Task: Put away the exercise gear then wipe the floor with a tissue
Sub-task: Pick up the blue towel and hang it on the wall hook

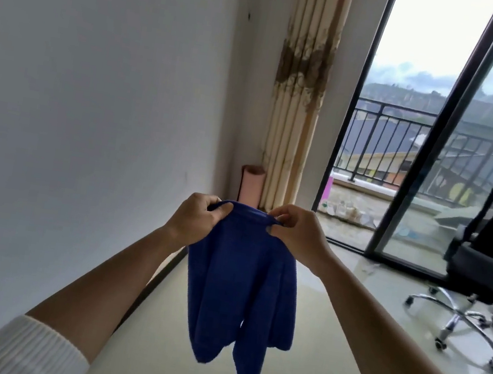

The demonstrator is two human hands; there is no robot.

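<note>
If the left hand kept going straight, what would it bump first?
Holding the blue cloth, the left hand would likely meet the upright pink rolled mat in the corner; depth unclear.

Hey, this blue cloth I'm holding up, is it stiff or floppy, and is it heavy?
Probably floppy: the blue fabric cloth hangs in soft folds below the left hand and right hand gripping its top edge. Likely light, since both hands hold it up by that edge alone. Released by one hand, it would probably droop from the other.
</note>
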